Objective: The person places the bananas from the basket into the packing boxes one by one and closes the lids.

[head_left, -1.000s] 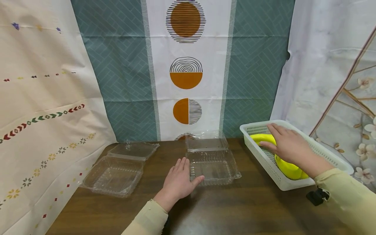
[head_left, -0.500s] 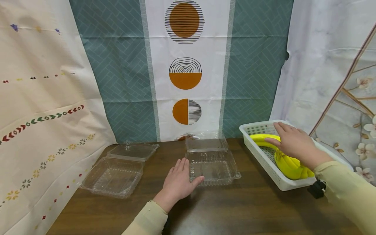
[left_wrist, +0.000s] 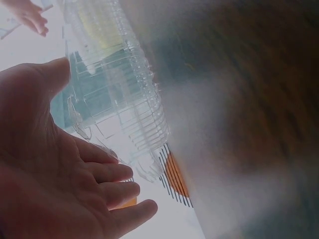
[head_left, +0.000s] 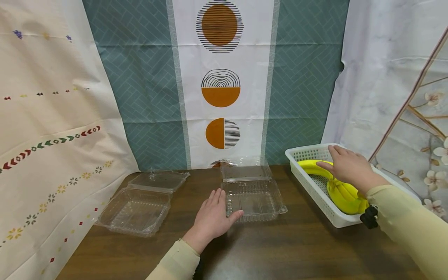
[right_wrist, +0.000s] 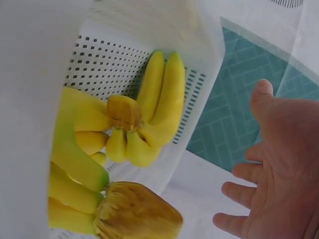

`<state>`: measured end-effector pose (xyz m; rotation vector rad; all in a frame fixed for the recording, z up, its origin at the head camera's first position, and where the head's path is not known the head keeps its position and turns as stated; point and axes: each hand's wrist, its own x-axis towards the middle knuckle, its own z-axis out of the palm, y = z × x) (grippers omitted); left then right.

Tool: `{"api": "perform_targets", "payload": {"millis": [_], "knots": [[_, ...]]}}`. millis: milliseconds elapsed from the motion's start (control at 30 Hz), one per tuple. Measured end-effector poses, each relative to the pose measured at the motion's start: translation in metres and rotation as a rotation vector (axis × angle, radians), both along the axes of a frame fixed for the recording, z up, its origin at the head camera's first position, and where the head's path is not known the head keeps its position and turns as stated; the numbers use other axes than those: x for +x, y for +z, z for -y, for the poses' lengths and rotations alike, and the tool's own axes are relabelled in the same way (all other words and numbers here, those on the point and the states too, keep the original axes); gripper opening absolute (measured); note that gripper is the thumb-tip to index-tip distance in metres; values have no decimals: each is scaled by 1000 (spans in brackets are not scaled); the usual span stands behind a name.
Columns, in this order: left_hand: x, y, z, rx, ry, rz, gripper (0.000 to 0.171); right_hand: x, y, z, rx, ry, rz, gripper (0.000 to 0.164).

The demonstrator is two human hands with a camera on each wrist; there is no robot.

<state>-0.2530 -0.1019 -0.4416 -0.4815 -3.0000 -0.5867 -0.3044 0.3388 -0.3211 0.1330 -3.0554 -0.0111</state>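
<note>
My left hand (head_left: 214, 216) lies with straight fingers along the left side of a clear plastic clamshell box (head_left: 260, 198), its thumb spread over the front corner. The box's lid (head_left: 245, 171) stands folded back. In the left wrist view that hand (left_wrist: 75, 164) is palm-up beside the ribbed box wall. My right hand (head_left: 351, 167) hovers over a white basket (head_left: 311, 194), fingers extended, holding nothing. Below it are yellow bananas (head_left: 344, 196) in bunches. The right wrist view shows one bunch (right_wrist: 162, 99) against the basket's end, and another (right_wrist: 75, 199) nearer, with a thick brown stem.
A second clear clamshell box (head_left: 134, 210) sits open at the left of the brown wooden table (head_left: 273, 252). Patterned cloths hang behind and at both sides, the teal and white one (head_left: 147, 97) at the back. The basket stands close to the right-hand cloth.
My right hand has shifted slightly to the right and up over the basket, and more of the bananas shows. The left hand and both boxes stay put.
</note>
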Motion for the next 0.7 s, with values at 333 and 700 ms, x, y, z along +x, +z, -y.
{"api": "perform_targets", "payload": {"millis": [333,700], "knots": [[-1,1,-1,0,-2,6,105,-4,-5,-7,-30,-33,54,105],[-2,2,-2,-1,-7,1,105,-12,-16,-26,-93,-85,97,115]]}}
